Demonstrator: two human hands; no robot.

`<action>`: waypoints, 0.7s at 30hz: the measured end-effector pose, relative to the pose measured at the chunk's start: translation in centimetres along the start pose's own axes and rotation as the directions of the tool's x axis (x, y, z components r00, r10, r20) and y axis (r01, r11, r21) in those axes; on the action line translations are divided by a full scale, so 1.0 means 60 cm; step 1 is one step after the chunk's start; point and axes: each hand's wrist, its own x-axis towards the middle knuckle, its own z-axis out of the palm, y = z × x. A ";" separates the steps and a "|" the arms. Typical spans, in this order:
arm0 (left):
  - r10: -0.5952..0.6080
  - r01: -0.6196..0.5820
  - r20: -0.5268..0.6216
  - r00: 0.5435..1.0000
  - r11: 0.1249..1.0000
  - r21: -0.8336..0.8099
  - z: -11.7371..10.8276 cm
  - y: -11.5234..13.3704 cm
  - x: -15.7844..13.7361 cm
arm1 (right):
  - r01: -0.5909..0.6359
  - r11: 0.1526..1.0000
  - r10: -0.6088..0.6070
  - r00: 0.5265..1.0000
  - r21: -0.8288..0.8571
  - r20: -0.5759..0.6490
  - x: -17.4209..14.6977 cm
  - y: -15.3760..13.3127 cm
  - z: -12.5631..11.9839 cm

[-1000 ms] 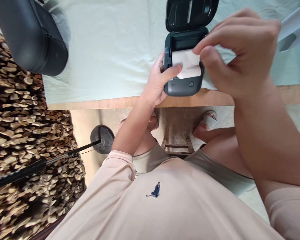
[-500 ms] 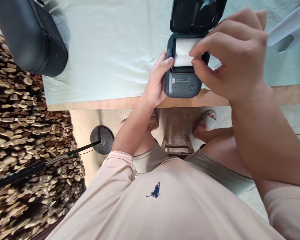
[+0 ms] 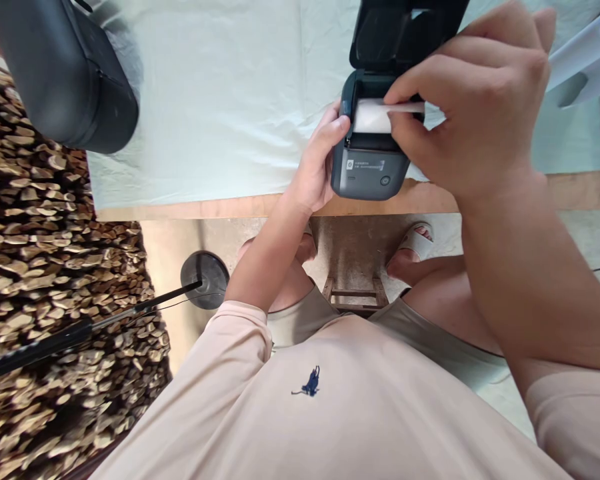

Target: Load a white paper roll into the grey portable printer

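A small dark label printer (image 3: 363, 180) is held over the table's near edge, its black lid (image 3: 403, 37) swung up and back. My left hand (image 3: 321, 160) grips the printer's left side, thumb against the rim. Inside the compartment lies a white paper roll (image 3: 370, 117). My right hand (image 3: 475, 100) comes in from the right and pinches the paper's loose end between thumb and forefinger. That end stands up as a thin strip above the roll. The right fingers cover part of the printer's right side.
A light cloth covers the table (image 3: 220, 100). At the left stands a black case (image 3: 100, 93), and a white cylindrical object (image 3: 587, 57) is at the right. Below are a round black stand base (image 3: 205, 280), a wooden stool (image 3: 355, 293) and stacked firewood (image 3: 55, 280).
The paper's end, flat across the compartment before, is now lifted into a strip by my right fingers. The printer and both hands have shifted slightly right.
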 end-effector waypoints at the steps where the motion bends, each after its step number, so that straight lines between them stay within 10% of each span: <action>1: 0.014 -0.015 0.023 1.000 0.999 0.036 -0.003 -0.001 0.000 | 0.023 1.000 -0.023 1.000 0.010 0.012 -0.001 -0.003 -0.001; 8: -0.002 -0.012 0.065 0.998 0.976 0.217 -0.019 -0.004 0.001 | 0.191 0.976 -0.199 0.978 0.109 0.069 -0.008 -0.001 -0.001; 13: -0.015 0.002 0.041 0.999 0.952 0.305 -0.022 -0.007 0.000 | 0.026 0.909 0.072 0.973 0.416 -0.218 0.001 -0.003 -0.004; 16: -0.051 0.054 -0.017 0.999 0.939 0.339 -0.015 -0.006 -0.004 | 0.004 0.790 0.224 0.928 0.613 -0.296 0.011 -0.004 -0.001; 21: -0.053 0.105 -0.158 0.986 0.936 0.337 0.015 0.003 -0.015 | 0.017 0.476 0.114 0.990 0.879 -0.080 0.023 -0.002 0.002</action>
